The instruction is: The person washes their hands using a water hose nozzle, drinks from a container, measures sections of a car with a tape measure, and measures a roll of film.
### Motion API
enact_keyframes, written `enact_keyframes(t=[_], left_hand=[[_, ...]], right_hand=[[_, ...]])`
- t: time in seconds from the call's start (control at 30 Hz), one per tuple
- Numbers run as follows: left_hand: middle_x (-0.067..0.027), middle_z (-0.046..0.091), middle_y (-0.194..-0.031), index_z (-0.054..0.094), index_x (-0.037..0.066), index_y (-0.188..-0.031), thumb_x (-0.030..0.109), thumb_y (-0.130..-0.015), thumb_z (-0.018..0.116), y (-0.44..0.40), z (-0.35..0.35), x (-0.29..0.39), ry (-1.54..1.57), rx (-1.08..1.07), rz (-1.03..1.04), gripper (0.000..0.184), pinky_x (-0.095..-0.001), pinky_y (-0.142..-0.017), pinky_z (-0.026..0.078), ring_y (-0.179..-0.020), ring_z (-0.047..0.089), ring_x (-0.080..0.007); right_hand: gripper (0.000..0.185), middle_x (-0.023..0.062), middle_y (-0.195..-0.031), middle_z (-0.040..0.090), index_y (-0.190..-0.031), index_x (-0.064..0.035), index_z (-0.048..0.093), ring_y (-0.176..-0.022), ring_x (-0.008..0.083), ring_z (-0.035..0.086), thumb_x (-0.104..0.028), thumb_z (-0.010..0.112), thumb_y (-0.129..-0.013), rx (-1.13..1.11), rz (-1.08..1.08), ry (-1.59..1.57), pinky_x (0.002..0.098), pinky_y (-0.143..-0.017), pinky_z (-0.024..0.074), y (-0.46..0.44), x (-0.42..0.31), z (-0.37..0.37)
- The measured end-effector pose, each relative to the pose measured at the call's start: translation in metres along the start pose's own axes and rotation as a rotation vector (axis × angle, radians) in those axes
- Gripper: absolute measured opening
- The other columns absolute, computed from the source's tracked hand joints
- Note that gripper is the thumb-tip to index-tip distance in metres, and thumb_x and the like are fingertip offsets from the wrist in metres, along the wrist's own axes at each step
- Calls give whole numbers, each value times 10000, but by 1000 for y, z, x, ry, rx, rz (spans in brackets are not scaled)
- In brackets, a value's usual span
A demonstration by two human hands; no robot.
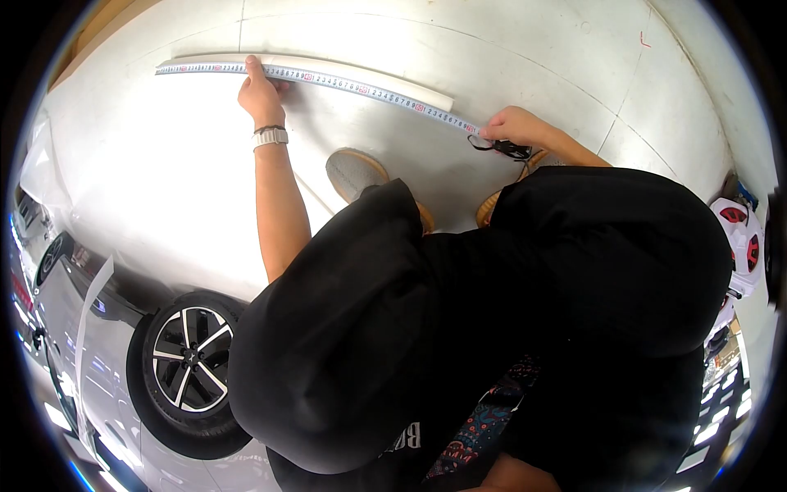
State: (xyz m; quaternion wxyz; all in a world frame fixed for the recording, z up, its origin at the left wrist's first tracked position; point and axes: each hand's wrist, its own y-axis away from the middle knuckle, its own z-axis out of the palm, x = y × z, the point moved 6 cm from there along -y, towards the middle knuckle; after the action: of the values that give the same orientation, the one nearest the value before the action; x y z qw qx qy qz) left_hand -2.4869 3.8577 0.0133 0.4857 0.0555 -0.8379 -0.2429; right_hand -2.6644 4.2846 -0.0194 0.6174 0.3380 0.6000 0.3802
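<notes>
A long white strip [369, 79] lies on the pale floor, with a slightly bent tape measure [344, 83] stretched along its near edge. My left hand [262, 97], with a watch on its wrist, grips the tape toward its left part, thumb on top and against the strip. Past the strip's right end, my right hand [518, 125] is closed around the right end of the tape. Whatever sits inside that palm is hidden. A black cord [510, 149] hangs beneath the right hand.
My shoes [357, 170] are just below the tape, under my black-clad knees [328, 328]. A grey car with a spoked wheel [193, 357] stands at lower left. A white and red object [742, 246] is at the right edge. Thin lines cross the floor [566, 49].
</notes>
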Motion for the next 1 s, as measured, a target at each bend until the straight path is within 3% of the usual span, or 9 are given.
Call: enact_keyframes(t=[1.0], left_hand=[[-54,504,-557,516,32,-652,501,-954,575,2,0,2,21,4,-11,560,-290,-480,416,-486,548,-183]], right_hand=[[303,73,-738,720,-873,-25,745,-662,138,678,-319,674,-894,11,-4,-9,293,-675,507,-2,3,0]])
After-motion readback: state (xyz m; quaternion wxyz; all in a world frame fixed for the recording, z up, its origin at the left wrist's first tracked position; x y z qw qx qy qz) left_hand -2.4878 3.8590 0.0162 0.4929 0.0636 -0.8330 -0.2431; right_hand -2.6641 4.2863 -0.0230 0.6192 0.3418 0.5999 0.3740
